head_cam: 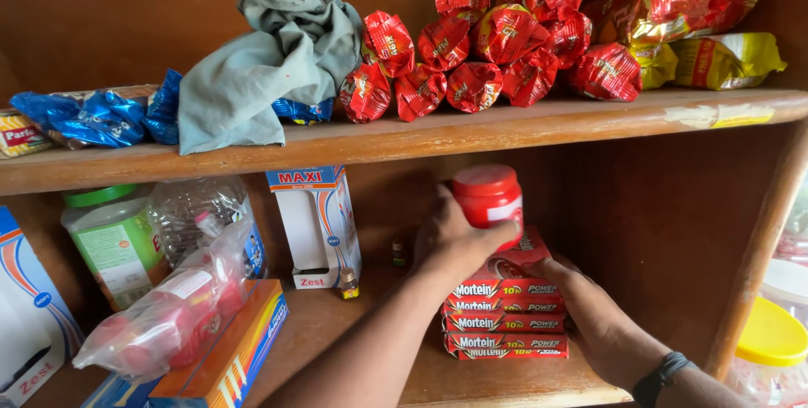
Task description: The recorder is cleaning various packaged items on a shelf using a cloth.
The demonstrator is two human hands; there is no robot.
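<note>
On the lower wooden shelf [505, 383] stands a stack of several flat red boxes [505, 315]. A small red jar with a red lid [488, 198] sits on top of the stack. My left hand [454, 235] is wrapped around the jar's left side. My right hand [581, 299] rests against the right end of the stacked boxes, fingers touching the upper boxes. A dark band is on my right wrist.
The upper shelf [421, 135] carries red snack packets [480, 46], yellow packets [724, 59], blue packets [93, 118] and a grey cloth [269, 63]. On the lower shelf: a white-and-blue carton [316, 223], a green-lidded jar [114, 240], a clear bottle [198, 210], a plastic bag [168, 311]. Yellow-lidded container [770, 345] at right.
</note>
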